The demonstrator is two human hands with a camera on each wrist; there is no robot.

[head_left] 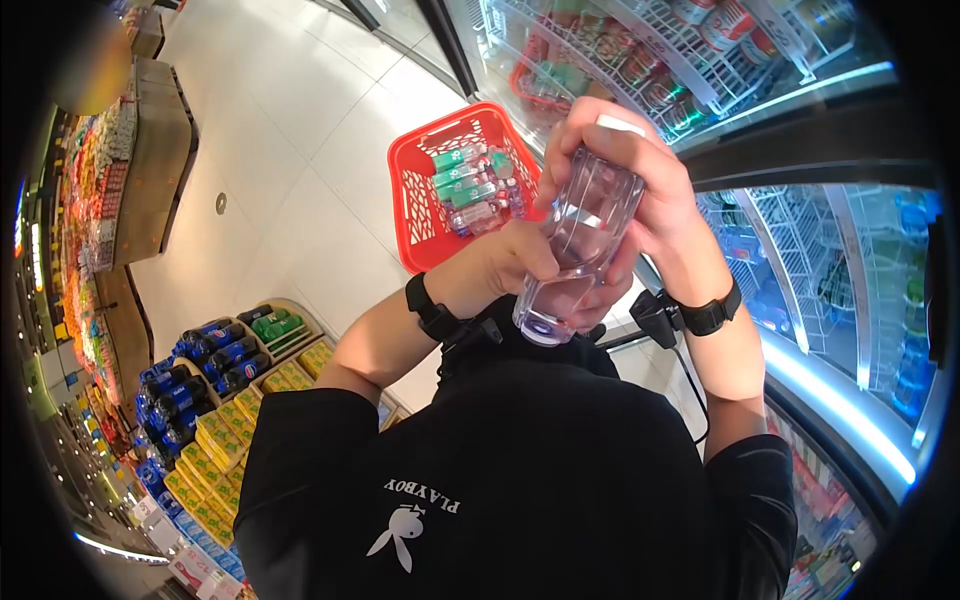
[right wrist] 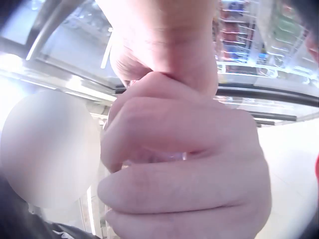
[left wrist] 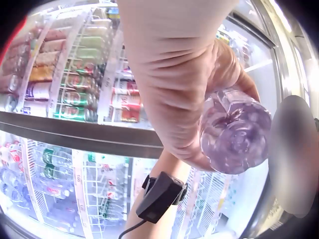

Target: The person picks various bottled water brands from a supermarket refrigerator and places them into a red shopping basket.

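In the head view, a clear plastic bottle is held in front of the chest, tilted, its base towards the body. My left hand grips its lower part, with the thumb on the near side. Round the upper end curls my right hand, and something white shows between its fingers. The left wrist view looks at the ridged base of the bottle beside my left hand. Curled fingers hide most of the bottle in the right wrist view.
A red basket holding several green-labelled bottles stands on the tiled floor ahead. Lit coolers with drinks line the right side. At the left is a display of yellow packs and dark blue-labelled bottles.
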